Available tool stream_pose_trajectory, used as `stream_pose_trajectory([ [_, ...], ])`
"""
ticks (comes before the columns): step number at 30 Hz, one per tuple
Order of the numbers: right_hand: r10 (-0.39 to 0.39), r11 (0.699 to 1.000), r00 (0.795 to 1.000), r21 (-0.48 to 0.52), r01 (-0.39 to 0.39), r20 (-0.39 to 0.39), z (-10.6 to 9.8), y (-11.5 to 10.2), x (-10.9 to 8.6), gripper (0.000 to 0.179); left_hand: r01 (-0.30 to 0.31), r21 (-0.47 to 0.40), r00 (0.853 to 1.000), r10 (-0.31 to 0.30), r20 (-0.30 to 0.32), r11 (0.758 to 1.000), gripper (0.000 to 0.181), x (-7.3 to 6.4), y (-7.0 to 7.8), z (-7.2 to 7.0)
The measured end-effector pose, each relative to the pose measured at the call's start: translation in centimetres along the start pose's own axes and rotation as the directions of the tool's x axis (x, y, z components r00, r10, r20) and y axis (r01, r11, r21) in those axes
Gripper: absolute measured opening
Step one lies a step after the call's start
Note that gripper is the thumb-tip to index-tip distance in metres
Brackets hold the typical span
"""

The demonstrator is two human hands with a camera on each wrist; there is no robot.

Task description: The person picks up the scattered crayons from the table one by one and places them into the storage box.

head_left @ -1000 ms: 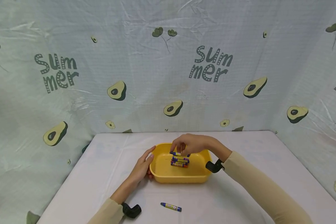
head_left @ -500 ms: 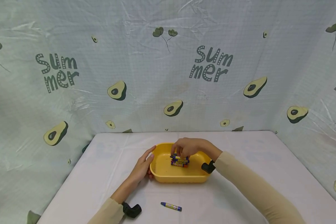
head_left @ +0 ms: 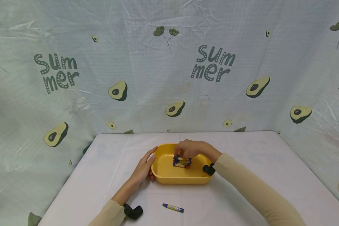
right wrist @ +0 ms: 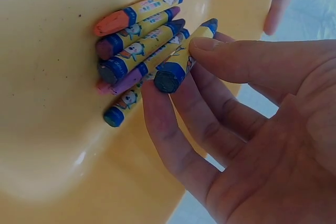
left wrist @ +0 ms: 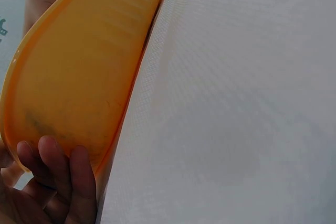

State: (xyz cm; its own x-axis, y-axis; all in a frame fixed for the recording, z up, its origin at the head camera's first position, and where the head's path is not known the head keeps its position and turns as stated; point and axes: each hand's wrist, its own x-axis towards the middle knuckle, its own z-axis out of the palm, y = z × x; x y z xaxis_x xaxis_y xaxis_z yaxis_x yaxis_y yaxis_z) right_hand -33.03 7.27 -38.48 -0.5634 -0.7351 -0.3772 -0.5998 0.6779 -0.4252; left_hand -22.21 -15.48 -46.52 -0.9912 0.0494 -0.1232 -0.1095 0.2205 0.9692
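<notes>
My right hand (head_left: 190, 148) pinches a dark crayon with a yellow and blue wrapper (right wrist: 170, 78) between thumb and fingers, low over the yellow tray (head_left: 182, 180). Right beneath it, several crayons (right wrist: 147, 42) lie side by side on the tray floor; the right wrist view shows orange, purple and dark ends among them. At the tray's left end, my left hand (head_left: 142, 167) holds the rim, its fingertips (left wrist: 52, 148) against the outer wall in the left wrist view. A single dark-tipped crayon (head_left: 173, 207) lies on the table in front of the tray.
A white cloth covers the table (head_left: 237, 201). Behind it hangs a pale curtain (head_left: 147, 72) printed with avocados and lettering. Black wrist bands (head_left: 133, 212) sit on both forearms.
My right hand has lowered with the crayon toward the others in the tray and shifted slightly toward me. The left hand and the tray stay where they were.
</notes>
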Motion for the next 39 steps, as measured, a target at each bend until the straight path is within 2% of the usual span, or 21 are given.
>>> stream_pose_trajectory([
  [10,0.007,1.000,1.000,0.011,-0.007,0.004,0.5,1.0,0.4,0.034,-0.013,-0.004,1.000,0.013,0.005,1.000,0.041,-0.2,0.0,0.2],
  [20,-0.005,1.000,1.000,0.012,0.005,-0.005,0.4,0.9,0.3,0.034,-0.015,-0.009,1.000,0.015,0.006,1.000,0.044,-0.3,0.0,0.2],
  [24,0.000,1.000,1.000,0.006,0.000,-0.008,0.5,0.8,0.3,0.034,-0.006,-0.027,1.000,0.007,0.024,1.000,0.044,-0.8,0.9,0.1],
  [28,0.007,1.000,1.000,0.006,-0.007,-0.007,0.6,0.6,0.3,0.035,-0.016,-0.025,1.000,0.017,0.014,1.000,0.043,-0.8,0.6,0.2],
  [30,0.012,1.000,1.000,0.010,-0.012,-0.005,0.6,0.6,0.3,0.034,-0.020,-0.017,1.000,0.020,0.000,1.000,0.042,-0.4,-0.3,0.2],
  [39,-0.003,1.000,1.000,-0.006,0.003,-0.024,0.7,0.7,0.1,0.031,-0.034,-0.012,0.999,0.034,-0.004,0.999,0.043,-0.5,-0.5,0.2],
])
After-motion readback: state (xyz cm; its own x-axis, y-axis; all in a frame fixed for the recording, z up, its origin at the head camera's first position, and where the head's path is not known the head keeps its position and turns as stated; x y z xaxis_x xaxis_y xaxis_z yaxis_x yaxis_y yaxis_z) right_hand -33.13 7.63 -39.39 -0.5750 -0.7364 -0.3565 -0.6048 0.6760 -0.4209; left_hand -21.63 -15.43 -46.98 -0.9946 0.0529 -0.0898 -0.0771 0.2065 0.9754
